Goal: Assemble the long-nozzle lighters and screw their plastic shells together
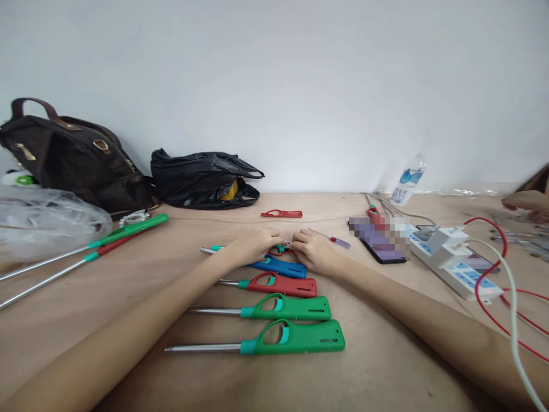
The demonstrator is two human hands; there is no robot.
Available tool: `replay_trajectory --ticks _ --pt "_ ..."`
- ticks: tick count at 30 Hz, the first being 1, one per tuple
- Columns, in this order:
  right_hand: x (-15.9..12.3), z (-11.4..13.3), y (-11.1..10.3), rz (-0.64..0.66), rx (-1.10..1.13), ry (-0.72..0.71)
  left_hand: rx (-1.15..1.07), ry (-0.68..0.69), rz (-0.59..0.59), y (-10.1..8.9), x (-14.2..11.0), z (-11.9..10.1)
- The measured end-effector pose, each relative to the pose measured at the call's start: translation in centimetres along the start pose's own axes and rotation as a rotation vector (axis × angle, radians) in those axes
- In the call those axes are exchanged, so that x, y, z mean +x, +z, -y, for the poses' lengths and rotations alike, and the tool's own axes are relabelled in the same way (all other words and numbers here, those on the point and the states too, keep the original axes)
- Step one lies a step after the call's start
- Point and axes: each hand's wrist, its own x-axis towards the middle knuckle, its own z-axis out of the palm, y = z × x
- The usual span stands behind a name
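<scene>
A: Where is the teal-and-red piece [281,248] relative to the hands?

B: Right between them, low over the table [386,372]. The left hand [256,246] is on one side, the right hand [316,252] on the other, and both sets of fingers bend in toward it.

A: Are the fingers clamped on it?

B: I can't tell. The fingertips come close to it from both sides, but they cover too much to show a pinch.

A: What's nearby?

B: The blue lighter [281,266] lies just on the wearer's side of the fingers, then the red lighter [287,284] nearer still. Beyond the hands lies a red casing part [282,213], well apart from them. The screwdriver [342,242] sits just beside the right hand.
</scene>
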Motion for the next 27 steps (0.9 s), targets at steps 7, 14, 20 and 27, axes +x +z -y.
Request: replay_trajectory --ticks 7,14,20,27 --pt "0.2 -1.1 -0.7 0.077 0.150 0.012 -0.207 -0.172 -0.046 -0.4 -0.9 0.3" --pt "1.7 -1.0 0.3 -0.037 0.421 0.449 -0.229 -0.203 -0.088 -0.2 -1.2 0.0" --pt "3.2 0.1 1.1 -0.073 0.319 0.413 -0.222 -0.211 -0.142 0.5 -1.2 0.3" --pt "3.0 0.3 1.6 -0.096 0.358 0.447 -0.238 -0.257 -0.200 0.8 -1.4 0.3"
